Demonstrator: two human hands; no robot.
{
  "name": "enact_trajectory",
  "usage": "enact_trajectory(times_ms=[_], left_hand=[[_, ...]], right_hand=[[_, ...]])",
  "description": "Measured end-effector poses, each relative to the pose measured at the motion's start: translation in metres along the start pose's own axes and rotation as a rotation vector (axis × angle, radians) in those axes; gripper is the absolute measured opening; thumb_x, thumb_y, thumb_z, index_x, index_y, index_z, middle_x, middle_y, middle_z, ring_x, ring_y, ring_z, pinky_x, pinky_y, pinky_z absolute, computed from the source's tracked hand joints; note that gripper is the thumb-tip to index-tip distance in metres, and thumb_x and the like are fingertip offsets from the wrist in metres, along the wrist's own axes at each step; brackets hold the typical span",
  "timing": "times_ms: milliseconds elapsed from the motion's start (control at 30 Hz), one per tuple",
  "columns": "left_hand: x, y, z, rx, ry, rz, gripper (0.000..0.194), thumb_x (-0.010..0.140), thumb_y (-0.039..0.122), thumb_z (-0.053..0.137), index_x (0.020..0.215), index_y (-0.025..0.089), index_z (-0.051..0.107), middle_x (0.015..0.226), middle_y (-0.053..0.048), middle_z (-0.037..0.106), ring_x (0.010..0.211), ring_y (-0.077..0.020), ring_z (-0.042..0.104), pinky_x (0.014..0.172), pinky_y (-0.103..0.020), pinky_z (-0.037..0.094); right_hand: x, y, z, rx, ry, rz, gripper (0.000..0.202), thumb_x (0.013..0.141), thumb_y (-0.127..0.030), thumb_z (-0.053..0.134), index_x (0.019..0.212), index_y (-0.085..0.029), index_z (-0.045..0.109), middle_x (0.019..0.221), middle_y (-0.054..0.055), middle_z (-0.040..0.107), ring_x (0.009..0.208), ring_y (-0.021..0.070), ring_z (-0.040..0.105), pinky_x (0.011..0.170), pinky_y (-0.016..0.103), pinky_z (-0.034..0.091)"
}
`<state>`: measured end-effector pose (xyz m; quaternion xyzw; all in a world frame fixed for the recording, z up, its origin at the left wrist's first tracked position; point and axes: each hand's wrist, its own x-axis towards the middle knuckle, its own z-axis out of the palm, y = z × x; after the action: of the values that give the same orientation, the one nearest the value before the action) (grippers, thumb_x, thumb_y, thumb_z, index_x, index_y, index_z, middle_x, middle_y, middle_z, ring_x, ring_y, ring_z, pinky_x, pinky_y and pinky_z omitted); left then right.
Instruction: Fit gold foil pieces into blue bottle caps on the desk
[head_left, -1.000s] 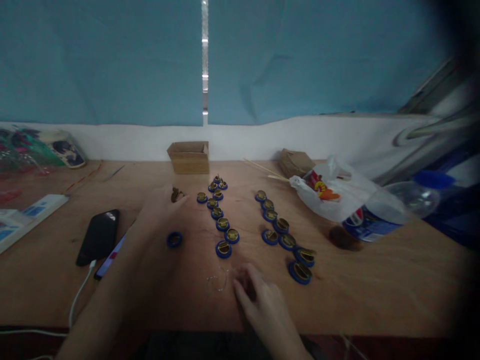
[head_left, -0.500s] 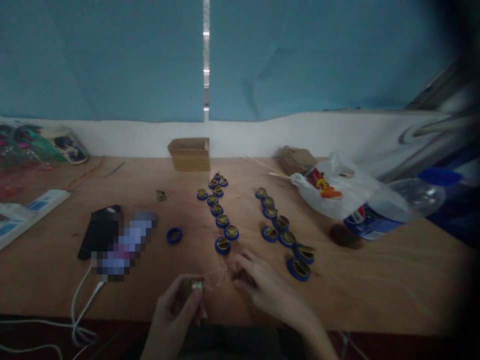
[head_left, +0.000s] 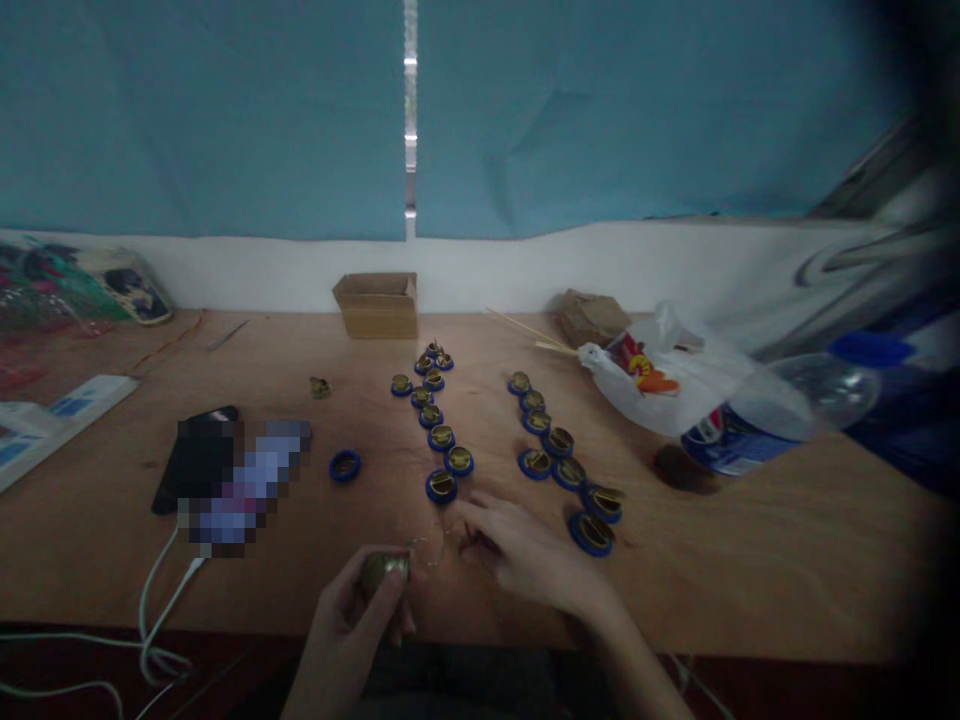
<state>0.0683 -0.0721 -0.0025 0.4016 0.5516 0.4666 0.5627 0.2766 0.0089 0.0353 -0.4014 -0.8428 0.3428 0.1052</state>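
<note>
Gleaming at near side of brown wooden table [head_left: 690,590], a round brass-coloured metal piece [head_left: 388,569] is clamped in L hand [head_left: 352,608], prob. for steadiness; R hand [head_left: 517,550] is poised by thin pale strand [head_left: 417,542], grip state can't be told.

Hands [head_left: 525,550] bare; forearms [head_left: 626,640] bare as far as visible; lap clothing [head_left: 487,685] dark, details blurred

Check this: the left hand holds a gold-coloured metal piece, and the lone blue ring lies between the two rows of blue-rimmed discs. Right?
Not quite: in the head view, the lone blue ring lies left of both rows of blue-rimmed discs, not between them. The left hand holds a gold-coloured metal piece.
</note>
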Motion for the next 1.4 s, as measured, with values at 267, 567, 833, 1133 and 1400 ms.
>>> enact_trajectory(times_ms=[267,567,833,1133,1400], left_hand=[[0.0,0.001,-0.001,-0.006,0.011,0.008,0.041,0.083,0.051,0.061,0.096,0.013,0.065,0.054,0.0,0.061,0.047,-0.01,0.052,0.049,-0.019,0.04],[0.001,-0.001,-0.003,-0.027,0.04,0.002,0.042,0.08,0.052,0.065,0.095,0.013,0.067,0.06,-0.004,0.067,0.05,-0.0114,0.057,0.051,-0.02,0.045],[0.002,-0.005,-0.001,-0.087,0.048,-0.015,0.04,0.077,0.051,0.068,0.094,0.014,0.067,0.079,-0.009,0.075,0.059,-0.0152,0.065,0.055,-0.023,0.052],[0.002,-0.006,-0.002,-0.102,0.045,-0.024,0.038,0.078,0.048,0.069,0.094,0.014,0.067,0.082,-0.009,0.076,0.061,-0.015,0.066,0.057,-0.023,0.052],[0.002,-0.005,-0.004,-0.109,0.054,-0.018,0.04,0.077,0.049,0.07,0.096,0.013,0.067,0.081,-0.009,0.075,0.061,-0.016,0.067,0.057,-0.024,0.053]], right_hand=[[-0.002,0.0,0.001,0.0,0.023,0.017,0.024,0.08,-0.003,0.052,0.094,-0.022,0.057,0.101,0.003,0.058,0.094,0.0205,0.057,0.076,0.031,0.042],[-0.006,0.002,0.01,0.026,0.081,0.018,0.039,0.08,-0.001,0.048,0.112,-0.023,0.055,0.109,0.006,0.057,0.101,0.0223,0.056,0.083,0.034,0.044],[-0.007,-0.008,0.01,0.074,0.097,-0.012,0.038,0.075,0.003,0.046,0.103,-0.022,0.054,0.105,0.004,0.059,0.096,0.0201,0.057,0.078,0.03,0.044],[-0.006,-0.01,0.013,0.095,0.127,-0.039,0.035,0.075,0.006,0.046,0.095,-0.021,0.054,0.102,0.002,0.06,0.094,0.0179,0.056,0.079,0.029,0.042],[-0.003,-0.011,0.023,0.154,0.215,-0.062,0.025,0.08,0.004,0.049,0.084,-0.019,0.059,0.091,0.001,0.062,0.086,0.0161,0.058,0.076,0.028,0.043]])
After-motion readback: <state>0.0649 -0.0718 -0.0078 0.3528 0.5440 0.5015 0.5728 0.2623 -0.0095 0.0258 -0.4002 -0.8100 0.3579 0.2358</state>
